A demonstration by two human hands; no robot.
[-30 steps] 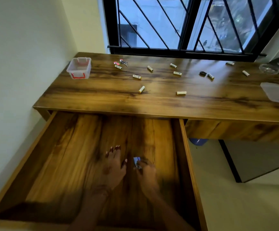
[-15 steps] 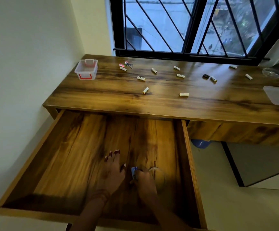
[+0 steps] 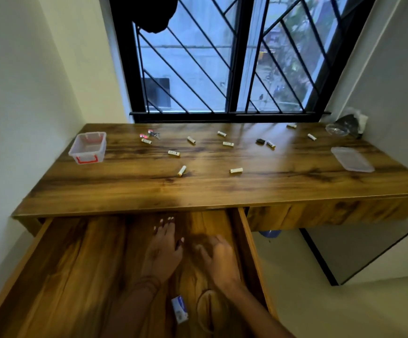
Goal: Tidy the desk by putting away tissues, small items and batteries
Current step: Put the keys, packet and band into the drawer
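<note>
- Left hand (image 3: pixel 163 250): flat, fingers spread, palm down on the drawer (image 3: pixel 59 272) floor; it grips nothing. Judged purpose: to steady the body over the open drawer.
- Right hand (image 3: pixel 218 258): just beside the left, fingers loosely curled, and blurred; nothing shows inside it, so it appears empty.
- Small packet (image 3: pixel 179 309): blue and white, lying loose on the drawer floor behind both hands, between the forearms, touching neither hand. Judged as stowed.
- Round item (image 3: pixel 206 308): beside the packet, under the right forearm; too dim to identify.
- Batteries (image 3: pixel 236 170): scattered on the desk (image 3: pixel 283 181) well ahead of both hands, none yet collected.
- Clear bin (image 3: pixel 88 148): ahead and left of the left hand, on the desk, lid off. Its lid (image 3: pixel 351 159) lies far ahead and right of the right hand. Judged as the intended container for the batteries.
- Keys (image 3: pixel 150 135): ahead of the left hand, near the window edge of the desk.
- Change from half a second earlier: the right hand then pinched the packet at its fingertips; the packet now lies free, and both hands have moved forward past it toward the desk edge.
</note>
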